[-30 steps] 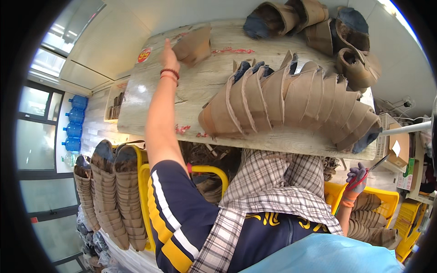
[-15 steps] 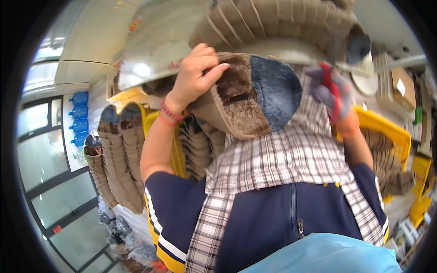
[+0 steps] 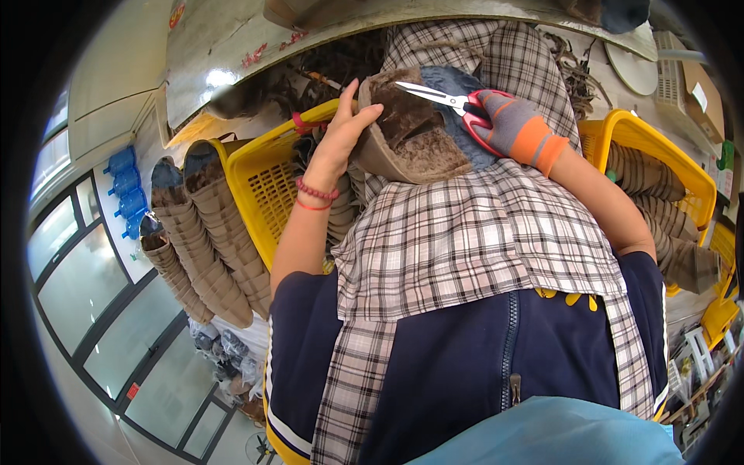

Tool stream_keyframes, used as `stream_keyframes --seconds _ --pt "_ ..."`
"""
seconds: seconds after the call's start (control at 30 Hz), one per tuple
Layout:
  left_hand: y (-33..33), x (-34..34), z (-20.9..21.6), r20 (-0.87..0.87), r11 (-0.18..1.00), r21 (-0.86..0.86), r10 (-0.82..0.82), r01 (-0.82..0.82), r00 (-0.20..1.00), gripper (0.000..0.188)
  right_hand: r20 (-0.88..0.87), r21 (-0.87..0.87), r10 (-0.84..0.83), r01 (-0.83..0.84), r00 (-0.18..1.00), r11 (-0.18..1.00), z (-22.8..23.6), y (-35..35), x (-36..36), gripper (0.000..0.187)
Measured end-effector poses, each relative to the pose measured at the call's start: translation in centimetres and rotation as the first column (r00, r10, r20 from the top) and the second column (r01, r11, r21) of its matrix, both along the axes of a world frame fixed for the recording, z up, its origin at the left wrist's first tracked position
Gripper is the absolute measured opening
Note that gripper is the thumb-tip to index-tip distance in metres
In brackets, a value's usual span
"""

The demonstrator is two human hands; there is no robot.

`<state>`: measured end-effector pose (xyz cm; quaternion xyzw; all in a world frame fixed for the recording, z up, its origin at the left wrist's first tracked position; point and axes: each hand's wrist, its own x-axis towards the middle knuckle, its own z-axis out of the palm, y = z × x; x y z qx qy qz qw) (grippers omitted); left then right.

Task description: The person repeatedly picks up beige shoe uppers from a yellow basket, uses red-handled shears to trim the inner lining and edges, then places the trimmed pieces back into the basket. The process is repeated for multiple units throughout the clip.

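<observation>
A shoe upper with brown and blue-grey plush lining rests on my lap, its fuzzy inside facing up. My left hand is bare and sits against the upper's left edge, fingers stretched up and thumb apart, touching its rim. In my right hand, which wears a grey glove with an orange cuff, is a pair of scissors with red handles. Their silver blades point left across the lining at the upper's far side. Under the upper lies my checked apron.
A worktable runs along the far side. Yellow crates stand at both sides, the right one holding stacked brown uppers. More nested stacks lean at the left. Dark scraps lie below the table edge.
My right hand has come down and left, bringing the scissors over the lining. My left hand has lowered and its fingers have straightened from their curl on the rim. The upper is lower on my lap.
</observation>
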<state>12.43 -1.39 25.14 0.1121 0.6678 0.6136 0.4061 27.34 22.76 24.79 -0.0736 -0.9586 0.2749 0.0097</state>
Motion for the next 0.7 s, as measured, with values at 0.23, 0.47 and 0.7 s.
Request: stream_keyframes --seconds 0.23,0.47,0.7 --pt "-0.8 1.5 1.6 -0.048 0.982 0.144 0.13 -0.122 0.99 0.042 0.104 0.261 0.192 -0.213 0.976 0.941 3.3 0.4 -1.4 0.036" --pt "0.3 1.3 2.9 -0.109 0.979 0.159 0.145 -0.127 0.983 0.04 0.011 0.592 0.331 -0.273 0.944 0.759 7.9 0.3 -2.7 0.031" --pt "0.6 0.6 2.4 -0.153 0.99 0.121 0.095 -0.077 0.984 0.043 0.217 0.713 0.313 -0.369 0.925 0.596 9.1 -0.5 -4.0 0.035"
